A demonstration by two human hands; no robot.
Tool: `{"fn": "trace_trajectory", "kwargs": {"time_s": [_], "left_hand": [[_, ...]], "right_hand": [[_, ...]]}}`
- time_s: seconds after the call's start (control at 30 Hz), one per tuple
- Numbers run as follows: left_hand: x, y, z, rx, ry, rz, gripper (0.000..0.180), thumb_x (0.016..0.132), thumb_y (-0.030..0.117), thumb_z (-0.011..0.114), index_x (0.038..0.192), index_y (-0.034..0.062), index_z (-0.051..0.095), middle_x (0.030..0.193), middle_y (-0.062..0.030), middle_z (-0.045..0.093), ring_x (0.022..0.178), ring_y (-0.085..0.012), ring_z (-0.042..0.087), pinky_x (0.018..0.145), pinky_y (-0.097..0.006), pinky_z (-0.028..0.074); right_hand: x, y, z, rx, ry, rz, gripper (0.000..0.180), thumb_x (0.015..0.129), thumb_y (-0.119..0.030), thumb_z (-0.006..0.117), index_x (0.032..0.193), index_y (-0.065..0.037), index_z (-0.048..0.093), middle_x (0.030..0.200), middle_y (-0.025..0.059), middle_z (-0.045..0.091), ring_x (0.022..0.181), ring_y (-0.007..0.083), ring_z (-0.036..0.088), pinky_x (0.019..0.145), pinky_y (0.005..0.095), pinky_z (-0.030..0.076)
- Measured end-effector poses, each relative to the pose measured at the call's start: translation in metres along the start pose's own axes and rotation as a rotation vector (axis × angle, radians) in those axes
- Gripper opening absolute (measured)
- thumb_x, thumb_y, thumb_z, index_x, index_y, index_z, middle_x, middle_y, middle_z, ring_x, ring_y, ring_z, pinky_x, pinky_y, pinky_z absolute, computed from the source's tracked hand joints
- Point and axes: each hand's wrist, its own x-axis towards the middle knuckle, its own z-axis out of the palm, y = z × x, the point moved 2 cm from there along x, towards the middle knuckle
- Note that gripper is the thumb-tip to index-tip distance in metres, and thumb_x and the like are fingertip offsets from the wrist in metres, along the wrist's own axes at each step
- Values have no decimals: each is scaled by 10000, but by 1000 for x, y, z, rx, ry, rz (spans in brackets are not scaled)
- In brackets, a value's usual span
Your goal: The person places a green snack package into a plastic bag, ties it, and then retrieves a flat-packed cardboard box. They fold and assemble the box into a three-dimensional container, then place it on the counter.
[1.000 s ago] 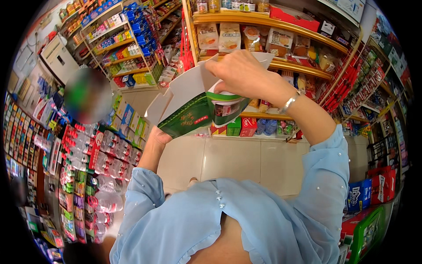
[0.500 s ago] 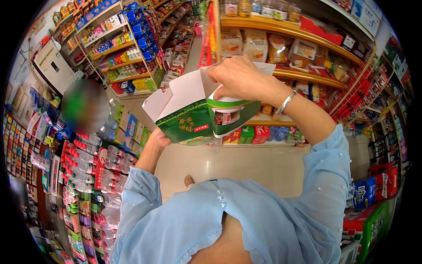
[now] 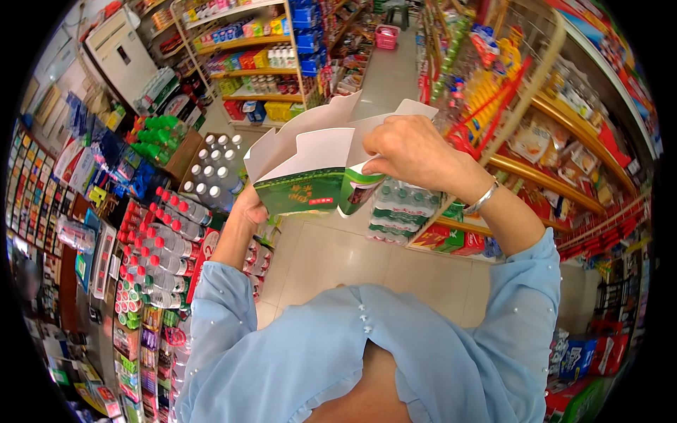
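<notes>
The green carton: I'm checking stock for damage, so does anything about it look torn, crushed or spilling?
Nothing stands out. The green carton is held up between the left hand and the right hand, with its white top flaps standing open. The printed sides look flat and whole, and nothing is falling out.

— Can you see inside the green carton (image 3: 300, 190)?
— No, its raised white flaps block it, and the right hand (image 3: 411, 150) covers the right top corner.
— And the left hand (image 3: 249, 209)?
— Mostly hidden behind the carton's lower left corner.
— The bottles (image 3: 161, 243) left of it?
— Labels too small to tell.
</notes>
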Motion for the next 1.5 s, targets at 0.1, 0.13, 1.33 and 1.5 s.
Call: {"fn": "trace_trajectory", "kwargs": {"time_s": [0.1, 0.13, 1.33, 1.5], "left_hand": [[-3, 20, -19, -39, 17, 67, 313, 887, 169, 558, 1126, -34, 553, 1068, -141, 617, 921, -206, 628, 778, -337, 547], [-6, 26, -23, -51, 13, 91, 316, 886, 172, 561, 1123, -36, 554, 1062, -138, 619, 913, -200, 628, 775, -335, 546], [146, 153, 44, 690, -18, 634, 207, 821, -6, 599, 1017, -2, 533, 922, -31, 624, 846, -69, 570, 764, -211, 455], [192, 196, -30, 190, 203, 740, 145, 878, 99, 532, 989, 7, 542, 883, -61, 631, 791, -132, 610, 746, -262, 499]], "right_hand": [[31, 3, 19, -28, -2, -64, 253, 688, -242, 716, 771, -47, 578, 733, 103, 594, 778, 286, 581, 641, 410, 449], [39, 3, 24, -11, 17, -80, 245, 692, -235, 713, 784, -47, 585, 737, 99, 593, 783, 285, 578, 648, 407, 450], [204, 223, 139, 970, 506, 217, 274, 842, -147, 613, 1089, -27, 610, 1118, 77, 614, 1038, 163, 550, 919, 297, 407], [213, 257, 150, 1052, 746, 401, 289, 860, -133, 597, 1125, -16, 585, 1147, 69, 596, 1047, 142, 547, 908, 284, 416]]}}
